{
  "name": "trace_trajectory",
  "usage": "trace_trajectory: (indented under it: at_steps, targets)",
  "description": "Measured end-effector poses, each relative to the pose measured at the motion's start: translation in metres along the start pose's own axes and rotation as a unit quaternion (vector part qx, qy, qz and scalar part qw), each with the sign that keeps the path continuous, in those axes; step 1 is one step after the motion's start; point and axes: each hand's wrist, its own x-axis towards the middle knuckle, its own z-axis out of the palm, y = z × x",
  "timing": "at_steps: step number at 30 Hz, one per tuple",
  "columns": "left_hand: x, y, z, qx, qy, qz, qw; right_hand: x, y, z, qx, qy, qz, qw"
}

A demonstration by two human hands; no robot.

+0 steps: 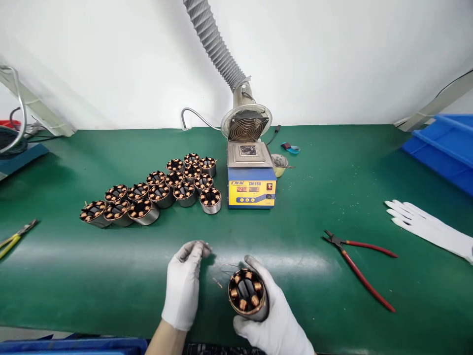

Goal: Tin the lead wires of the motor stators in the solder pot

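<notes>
My right hand [275, 315], in a white glove, is wrapped round a motor stator [248, 296] with copper windings, black insulation and a grey metal shell. Its wound end is tilted toward me, and thin wires stick out at the upper left. My left hand [185, 283], also gloved, is to the left of the stator and apart from it. Thumb and fingers are pinched together there, the tips smudged grey; whatever is between them is too small to make out. A short copper-coloured wire piece [217, 282] lies on the green tabletop [121, 276] between the hands.
Several more stators [160, 195] stand in rows at the back left. Beside them is a blue-and-yellow solder pot [252, 190] under an exhaust hose [218, 44]. Red-handled cutters [354, 256], a white glove [428, 224] and blue bins [443, 148] are right; yellow-handled pliers [16, 239] left.
</notes>
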Motion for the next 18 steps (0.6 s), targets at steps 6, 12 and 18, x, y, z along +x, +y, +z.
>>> trace_trajectory:
  at_steps: [6, 12, 18]
  targets:
    - [-0.010, -0.010, 0.013, 0.072, -0.221, -0.117, 0.965, -0.004, 0.057, 0.015, -0.223, 0.130, -0.167, 0.951]
    - [-0.001, 0.001, 0.024, -0.076, -0.015, -0.085, 0.993, 0.000, 0.066, 0.014, -0.303, 0.141, -0.253, 0.908]
    - [-0.003, 0.014, -0.001, 0.131, -0.119, -0.130, 0.976, 0.004, 0.056, 0.011, -0.247, 0.125, -0.246, 0.929]
